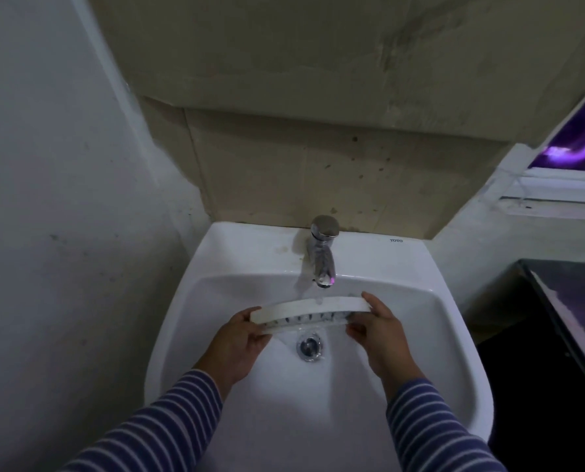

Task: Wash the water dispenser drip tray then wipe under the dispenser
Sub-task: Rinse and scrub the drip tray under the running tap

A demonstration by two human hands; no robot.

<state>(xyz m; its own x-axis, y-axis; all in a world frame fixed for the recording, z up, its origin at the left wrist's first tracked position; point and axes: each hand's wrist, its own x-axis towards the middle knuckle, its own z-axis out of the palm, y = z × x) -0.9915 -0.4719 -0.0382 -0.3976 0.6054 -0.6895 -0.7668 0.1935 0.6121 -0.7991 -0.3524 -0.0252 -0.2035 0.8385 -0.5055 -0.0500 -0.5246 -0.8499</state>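
- Nearest to me, my two forearms in blue-and-white striped sleeves reach forward over the front rim of a white sink [216,260].
- My left hand [240,349] is closed around the left end of the drip tray [304,306], thumb on top and fingers curled beneath it.
- My right hand [383,335] grips the right end the same way, so the tray is carried evenly between both hands.
- The tray is a long, curved white piece with a slotted grille. I hold it tilted over the basin, grille side towards me, I judge so that water runs through the slots and drains away.
- Just below the tray sits the round metal drain [309,346], open, with wet sheen around it.
- Directly behind and above the tray is the chrome tap [323,257]; a thin stream seems to fall onto the tray's upper edge.
- Farthest away is a stained beige wall. The dispenser is not in view.
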